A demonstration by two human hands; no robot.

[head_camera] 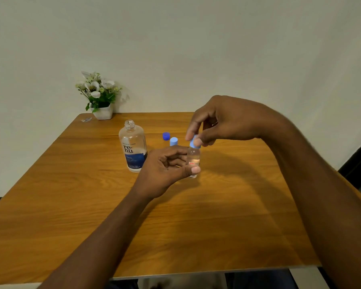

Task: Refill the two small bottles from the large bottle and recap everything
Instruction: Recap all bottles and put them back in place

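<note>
Two bare forearms in view, no sleeves showing anywhere up to the frame edge. No watch, bracelet or band at either wrist. Left hand (pixel 165 170): no rings visible; thumbnail short, pale, unpainted, trimmed close to the fingertip. Right hand (pixel 223 122): no rings on the fingers (pixel 193 127) that show; thumbnail likewise short and plain. No gloves, tape or markings. Fine hair along the right forearm's upper edge.

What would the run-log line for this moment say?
left hand: holds small clear bottle | right hand: on its light blue cap | large clear bottle: uncapped | dark blue cap: on wooden table
</note>
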